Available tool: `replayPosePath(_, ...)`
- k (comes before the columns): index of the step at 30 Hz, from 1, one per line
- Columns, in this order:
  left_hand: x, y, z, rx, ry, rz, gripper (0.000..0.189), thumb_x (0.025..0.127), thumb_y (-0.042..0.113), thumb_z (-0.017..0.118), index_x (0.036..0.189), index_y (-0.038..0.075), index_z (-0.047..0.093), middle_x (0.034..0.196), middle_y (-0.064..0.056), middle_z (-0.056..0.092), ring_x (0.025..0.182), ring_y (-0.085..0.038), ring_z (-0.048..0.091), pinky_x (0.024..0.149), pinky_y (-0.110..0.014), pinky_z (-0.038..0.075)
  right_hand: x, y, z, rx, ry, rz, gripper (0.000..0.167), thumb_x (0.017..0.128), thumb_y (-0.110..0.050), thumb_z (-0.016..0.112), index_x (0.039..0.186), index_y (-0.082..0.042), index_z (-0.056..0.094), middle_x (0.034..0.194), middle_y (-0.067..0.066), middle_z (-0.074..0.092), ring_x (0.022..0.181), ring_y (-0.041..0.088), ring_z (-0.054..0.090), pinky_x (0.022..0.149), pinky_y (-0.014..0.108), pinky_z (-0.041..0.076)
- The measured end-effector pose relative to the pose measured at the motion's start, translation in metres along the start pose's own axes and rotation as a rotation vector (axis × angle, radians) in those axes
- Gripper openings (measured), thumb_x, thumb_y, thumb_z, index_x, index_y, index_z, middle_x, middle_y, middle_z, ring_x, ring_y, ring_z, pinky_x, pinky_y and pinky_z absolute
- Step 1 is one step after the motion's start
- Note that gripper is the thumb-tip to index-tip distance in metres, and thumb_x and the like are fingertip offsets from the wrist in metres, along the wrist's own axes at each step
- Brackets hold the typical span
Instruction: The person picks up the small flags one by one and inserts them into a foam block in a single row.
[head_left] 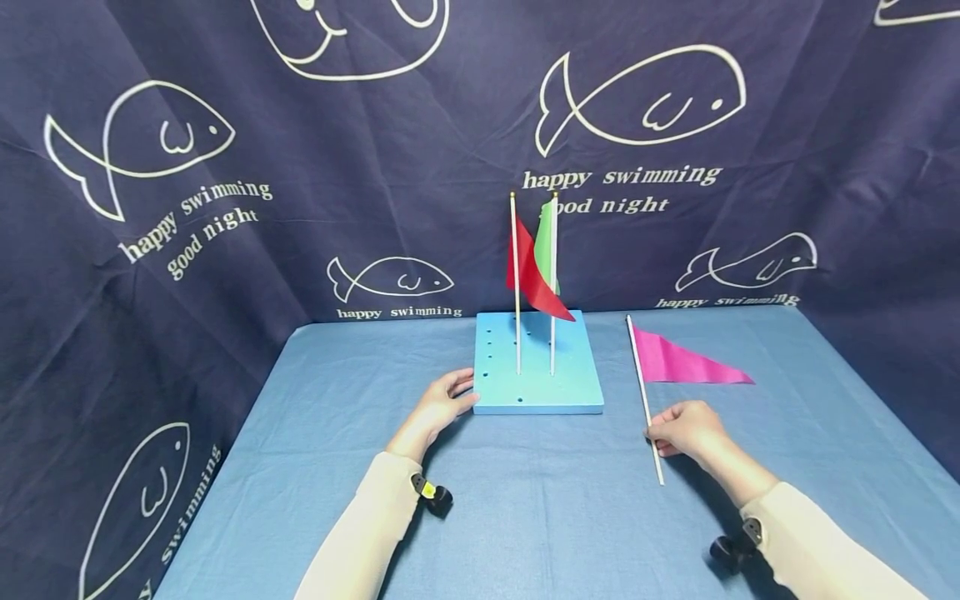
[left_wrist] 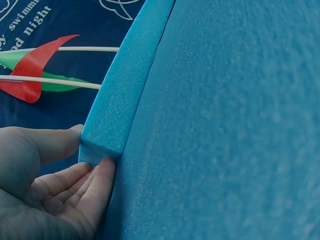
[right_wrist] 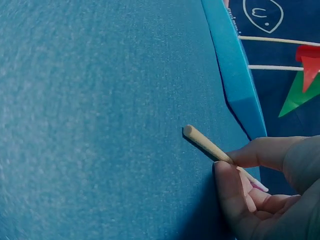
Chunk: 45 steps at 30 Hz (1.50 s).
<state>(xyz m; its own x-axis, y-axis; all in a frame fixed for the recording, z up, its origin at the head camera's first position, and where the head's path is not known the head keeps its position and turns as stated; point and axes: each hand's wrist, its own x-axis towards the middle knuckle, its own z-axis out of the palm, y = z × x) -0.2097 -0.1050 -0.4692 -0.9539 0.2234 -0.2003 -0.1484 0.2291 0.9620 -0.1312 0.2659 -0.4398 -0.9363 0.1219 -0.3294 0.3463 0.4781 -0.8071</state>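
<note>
A light blue board (head_left: 542,396) with small holes stands upright flags: a red flag (head_left: 542,287) and a green flag (head_left: 544,242) on thin white sticks. My left hand (head_left: 441,402) rests its fingertips and thumb against the board's front left corner, as the left wrist view shows up close. Right of the board, my right hand (head_left: 688,427) pinches the white stick (right_wrist: 207,142) of a pink triangular flag (head_left: 682,360) between thumb and fingers, near its lower end. The pink cloth extends to the right, close to the table; contact is unclear.
Blue cloth (head_left: 360,358) covers the table. Behind it hangs a dark blue curtain (head_left: 420,192) printed with white fish and lettering. A small black device (head_left: 433,493) is strapped to the left wrist, another (head_left: 735,546) to the right.
</note>
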Motion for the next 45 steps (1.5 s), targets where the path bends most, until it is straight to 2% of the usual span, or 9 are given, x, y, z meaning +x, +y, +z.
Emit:
replayPosePath(6,0.0,0.0,0.0,0.005,-0.001,-0.004,0.052,0.092,0.01,0.066,0.14,0.006,0.049,0.139,-0.016,0.055,0.128,-0.029,0.053,0.093,-0.037,0.053,-0.001,0.0,-0.004,0.074,-0.047,-0.003,0.024,0.083,0.005,0.064,0.098,0.023,0.059,0.066,0.006,0.067,0.058,0.011,0.065,0.06,0.029,0.06)
replayPosePath(13,0.0,0.001,-0.001,0.008,-0.004,-0.008,0.052,0.092,0.012,0.066,0.141,0.007,0.048,0.14,-0.015,0.055,0.129,-0.029,0.052,0.094,-0.039,0.052,-0.001,0.003,-0.007,0.148,-0.091,-0.002,0.026,0.085,0.006,0.062,0.102,0.025,0.057,0.069,0.005,0.069,0.06,0.011,0.065,0.062,0.029,0.06)
replayPosePath(20,0.0,0.002,-0.001,0.02,-0.003,-0.021,0.052,0.092,0.012,0.066,0.141,0.008,0.049,0.139,-0.014,0.055,0.126,-0.028,0.054,0.091,-0.037,0.053,-0.005,0.002,-0.011,0.183,-0.091,-0.016,0.027,0.087,0.007,0.06,0.105,0.026,0.056,0.072,0.005,0.071,0.062,0.01,0.066,0.064,0.029,0.06)
replayPosePath(28,-0.001,0.002,0.0,0.017,-0.005,-0.003,0.052,0.093,0.01,0.065,0.141,0.006,0.048,0.14,-0.016,0.054,0.13,-0.03,0.051,0.097,-0.041,0.051,-0.013,-0.012,-0.015,0.163,-0.046,-0.076,0.03,0.089,0.008,0.056,0.11,0.028,0.052,0.075,0.008,0.07,0.064,0.014,0.068,0.067,0.031,0.06)
replayPosePath(34,-0.002,0.0,-0.001,0.035,0.001,0.005,0.051,0.092,0.01,0.065,0.141,0.005,0.048,0.139,-0.016,0.055,0.13,-0.03,0.051,0.097,-0.042,0.051,-0.019,-0.027,-0.009,0.106,0.023,-0.147,0.029,0.089,0.005,0.056,0.111,0.024,0.056,0.084,0.014,0.072,0.067,0.014,0.069,0.069,0.031,0.06)
replayPosePath(40,-0.002,0.001,-0.001,0.021,0.005,-0.011,0.051,0.092,0.01,0.065,0.141,0.008,0.049,0.139,-0.014,0.055,0.13,-0.028,0.051,0.098,-0.042,0.05,-0.021,-0.044,-0.003,0.097,0.086,-0.214,0.029,0.09,0.001,0.058,0.111,0.021,0.058,0.089,0.018,0.071,0.066,0.012,0.069,0.069,0.028,0.06)
replayPosePath(45,-0.002,0.001,0.001,0.021,-0.001,0.007,0.051,0.092,0.009,0.065,0.141,0.004,0.048,0.139,-0.017,0.055,0.131,-0.03,0.05,0.099,-0.042,0.05,-0.021,-0.058,-0.002,0.052,0.145,-0.273,0.028,0.091,-0.003,0.06,0.11,0.017,0.061,0.095,0.025,0.07,0.064,0.008,0.069,0.067,0.027,0.06)
